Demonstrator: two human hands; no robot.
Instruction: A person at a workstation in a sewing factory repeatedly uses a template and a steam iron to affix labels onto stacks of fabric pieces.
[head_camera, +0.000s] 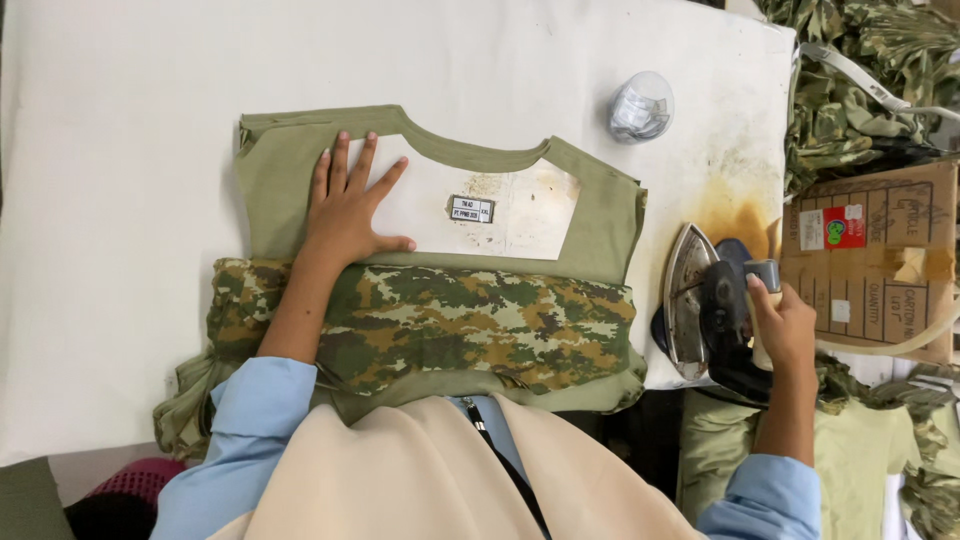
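An olive green shirt (600, 215) with a camouflage panel (470, 325) lies folded on a white padded ironing table (120, 200). A pale card insert (520, 215) with a small label shows inside its neck opening. My left hand (345, 205) rests flat on the shirt's upper left, fingers spread, partly over the card. My right hand (780, 325) grips the handle of a black clothes iron (715, 300), which stands tilted at the table's right edge with its metal soleplate turned toward the shirt.
A small clear cup (640, 105) with crumpled paper stands at the table's upper right. Brown scorch stains mark the cloth near the iron. A cardboard box (880, 260) and heaps of camouflage and green garments (860, 80) lie to the right.
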